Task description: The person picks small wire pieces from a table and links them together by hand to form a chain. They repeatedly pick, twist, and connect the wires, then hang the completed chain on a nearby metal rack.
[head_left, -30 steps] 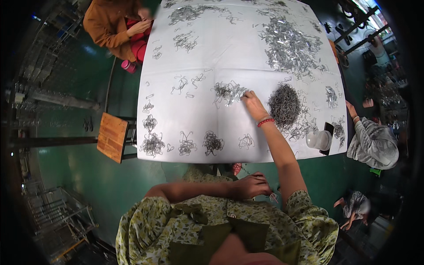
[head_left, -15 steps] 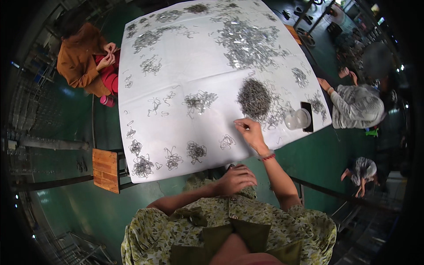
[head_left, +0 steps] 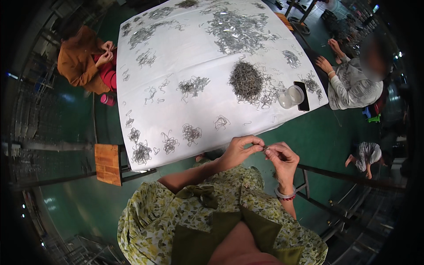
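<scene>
In front of the table's near edge, my left hand [head_left: 242, 151] and my right hand [head_left: 283, 160] meet fingertip to fingertip. Both are closed in a pinch around a tiny dark piece, mostly covered by the fingers and too small to name. On the white-covered table [head_left: 194, 70], just beyond my hands, lie small heaps of bent wire hooks [head_left: 191, 134]. A tall dense pile of dark metal pieces [head_left: 246, 82] rises right of the middle, with loose hooks scattered along its right side.
Two clear plastic tubs [head_left: 290, 97] stand beside a black phone [head_left: 303, 96] near the right edge. Shiny metal pieces [head_left: 236, 33] spread across the far side. One person [head_left: 84, 62] sits at the left, another [head_left: 353, 86] at the right. A wooden stool [head_left: 108, 164] stands at the near left corner.
My right hand has drawn back from the table to my left hand, which has risen and now pinches with it. The person at the right has moved an arm and turned the head.
</scene>
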Available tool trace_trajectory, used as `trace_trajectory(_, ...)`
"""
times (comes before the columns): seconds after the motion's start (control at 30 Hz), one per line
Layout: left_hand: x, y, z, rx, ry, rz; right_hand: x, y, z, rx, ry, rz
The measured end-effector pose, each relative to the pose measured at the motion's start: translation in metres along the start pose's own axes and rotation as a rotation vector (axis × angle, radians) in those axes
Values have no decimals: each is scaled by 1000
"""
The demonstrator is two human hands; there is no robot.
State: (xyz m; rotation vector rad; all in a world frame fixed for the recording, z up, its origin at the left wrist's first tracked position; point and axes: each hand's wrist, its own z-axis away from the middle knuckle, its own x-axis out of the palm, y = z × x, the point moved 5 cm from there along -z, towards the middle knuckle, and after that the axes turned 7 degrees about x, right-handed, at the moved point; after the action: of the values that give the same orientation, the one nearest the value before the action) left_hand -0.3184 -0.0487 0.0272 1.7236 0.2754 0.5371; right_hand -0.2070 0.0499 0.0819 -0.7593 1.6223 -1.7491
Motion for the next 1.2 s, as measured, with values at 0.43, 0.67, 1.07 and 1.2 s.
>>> trace_trajectory(0.43,-29,7,7,77,-110,-43,13,-9,15,9,158,46)
trace_trajectory(0.67,-261,-104,-23,137,113,-1111,10,-24,27,-15,285,66)
trace_trajectory(1.07,-314,-120,-24,113,51,-1317,-6,-37,28,-45,379,15)
trace_trajectory(1.2,-255,-104,-50,111,142,-1068,-10,-31,32,11,434,-10)
